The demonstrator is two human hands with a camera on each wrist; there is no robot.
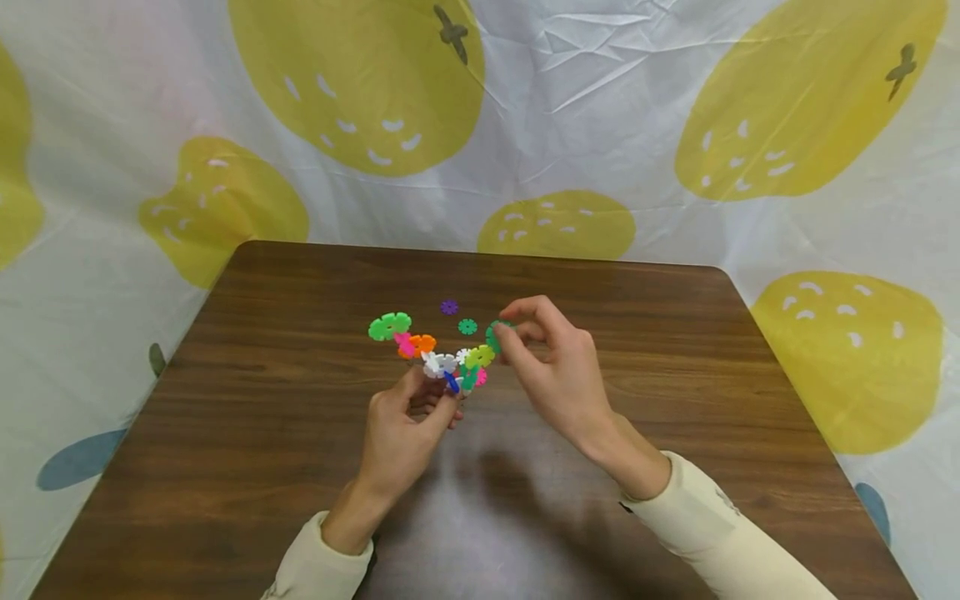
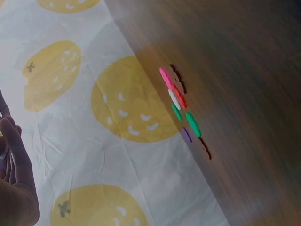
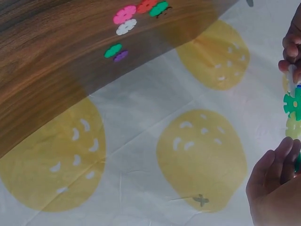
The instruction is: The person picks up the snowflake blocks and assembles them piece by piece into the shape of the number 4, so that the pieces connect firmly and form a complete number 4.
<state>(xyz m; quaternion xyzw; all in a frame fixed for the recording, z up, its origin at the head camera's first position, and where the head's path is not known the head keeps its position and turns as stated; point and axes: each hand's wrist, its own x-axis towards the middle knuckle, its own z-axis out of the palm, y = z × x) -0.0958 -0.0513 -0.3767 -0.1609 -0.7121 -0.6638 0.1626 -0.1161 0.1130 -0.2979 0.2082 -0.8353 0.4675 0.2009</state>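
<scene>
My left hand (image 1: 401,429) pinches the lower part of a linked string of notched plastic flower discs, held above the table. From left to right, the string shows light green discs (image 1: 389,327), pink, orange, white discs (image 1: 438,365), a blue disc (image 1: 451,382), a green disc (image 3: 292,103) and a yellow-green disc (image 1: 478,357). At the right end, my right hand (image 1: 562,375) pinches another green disc (image 1: 495,336) between thumb and fingertips, beside the yellow-green one. Whether these two are joined is hidden by the fingers.
Several loose discs lie on the brown wooden table (image 1: 300,467) beyond the hands, among them a purple disc (image 1: 448,307), a green disc (image 1: 467,327), a pink disc (image 3: 124,14) and a white disc (image 3: 126,27). A fruit-print cloth (image 1: 390,208) hangs around the table's edges.
</scene>
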